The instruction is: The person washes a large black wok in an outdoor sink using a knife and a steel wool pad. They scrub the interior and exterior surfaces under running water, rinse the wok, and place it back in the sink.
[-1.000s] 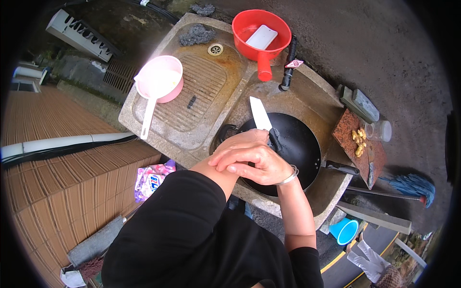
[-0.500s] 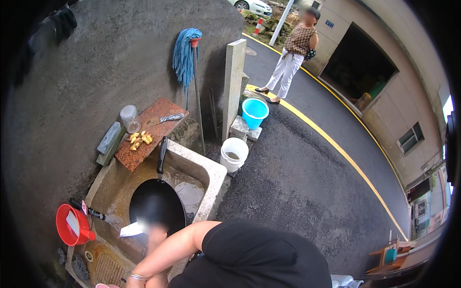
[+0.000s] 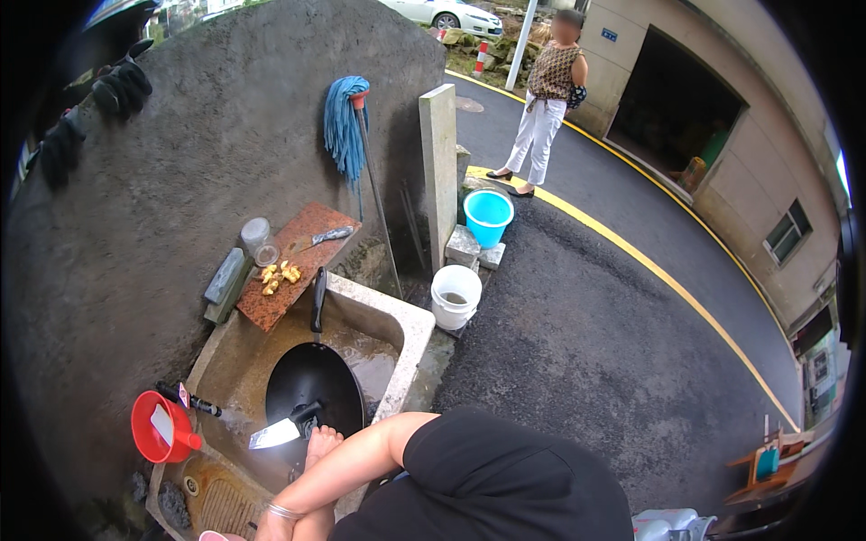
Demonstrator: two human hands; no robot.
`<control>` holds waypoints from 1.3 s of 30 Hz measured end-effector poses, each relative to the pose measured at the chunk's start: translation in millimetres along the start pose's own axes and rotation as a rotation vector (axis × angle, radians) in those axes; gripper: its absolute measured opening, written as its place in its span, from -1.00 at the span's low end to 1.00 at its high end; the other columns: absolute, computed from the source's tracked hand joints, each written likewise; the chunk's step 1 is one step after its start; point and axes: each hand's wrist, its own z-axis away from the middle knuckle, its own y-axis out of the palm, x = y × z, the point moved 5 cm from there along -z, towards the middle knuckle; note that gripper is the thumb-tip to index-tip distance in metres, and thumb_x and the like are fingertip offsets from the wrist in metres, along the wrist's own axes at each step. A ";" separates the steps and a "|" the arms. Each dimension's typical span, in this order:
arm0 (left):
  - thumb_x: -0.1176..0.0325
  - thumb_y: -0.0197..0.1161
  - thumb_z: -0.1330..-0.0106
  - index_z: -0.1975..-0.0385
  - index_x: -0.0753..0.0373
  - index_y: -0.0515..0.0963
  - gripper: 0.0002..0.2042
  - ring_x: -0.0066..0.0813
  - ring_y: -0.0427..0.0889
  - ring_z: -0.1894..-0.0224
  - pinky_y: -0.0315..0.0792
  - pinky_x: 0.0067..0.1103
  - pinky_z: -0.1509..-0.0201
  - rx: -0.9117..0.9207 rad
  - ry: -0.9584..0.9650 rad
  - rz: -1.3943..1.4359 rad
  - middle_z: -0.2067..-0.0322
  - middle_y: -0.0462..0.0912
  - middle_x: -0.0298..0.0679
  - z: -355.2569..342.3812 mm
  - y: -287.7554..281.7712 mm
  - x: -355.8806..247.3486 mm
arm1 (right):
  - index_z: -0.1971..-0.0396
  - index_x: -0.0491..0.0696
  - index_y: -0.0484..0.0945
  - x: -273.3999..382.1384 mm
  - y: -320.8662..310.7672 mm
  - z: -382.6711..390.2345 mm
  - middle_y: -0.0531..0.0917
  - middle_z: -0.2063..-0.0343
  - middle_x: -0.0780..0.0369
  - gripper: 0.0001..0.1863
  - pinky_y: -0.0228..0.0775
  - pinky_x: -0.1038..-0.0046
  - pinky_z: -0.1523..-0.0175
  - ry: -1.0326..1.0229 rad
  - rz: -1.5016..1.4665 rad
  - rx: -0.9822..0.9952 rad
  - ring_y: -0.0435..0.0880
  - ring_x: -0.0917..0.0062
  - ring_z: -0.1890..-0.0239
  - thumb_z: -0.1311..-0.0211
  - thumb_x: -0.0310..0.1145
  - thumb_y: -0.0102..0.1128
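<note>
1. Outdoors, a concrete sink (image 3: 410, 326) stands against a rough grey wall (image 3: 180, 180) beside asphalt.
2. Black wok (image 3: 316, 388) sits in the sink, holding a cleaver (image 3: 281, 431).
3. One hand (image 3: 320, 445), fingers closed, grips the cleaver's handle; which hand is unclear, the other is hidden.
4. Red scoop (image 3: 155, 431) holds a white piece.
5. White bucket (image 3: 455, 298) and blue bucket (image 3: 488, 218) stand nearby; their contents are unclear.

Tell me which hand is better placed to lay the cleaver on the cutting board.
Probably the left hand: it seems to grip the cleaver handle over the wok. The right hand, bracelet at its wrist, sits lower, mostly out of frame.
</note>
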 end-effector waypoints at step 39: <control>0.32 0.00 -0.24 0.27 0.15 0.59 -0.79 -0.38 0.47 0.06 0.28 -0.36 0.04 -0.043 -0.054 -0.016 0.23 0.60 -0.27 27.6 4.0 -1.5 | 0.45 -0.18 0.56 16.6 24.3 -5.2 0.56 0.55 0.32 -0.76 0.33 0.54 0.33 -0.009 0.031 -0.122 0.49 0.69 0.44 -0.25 -0.30 0.08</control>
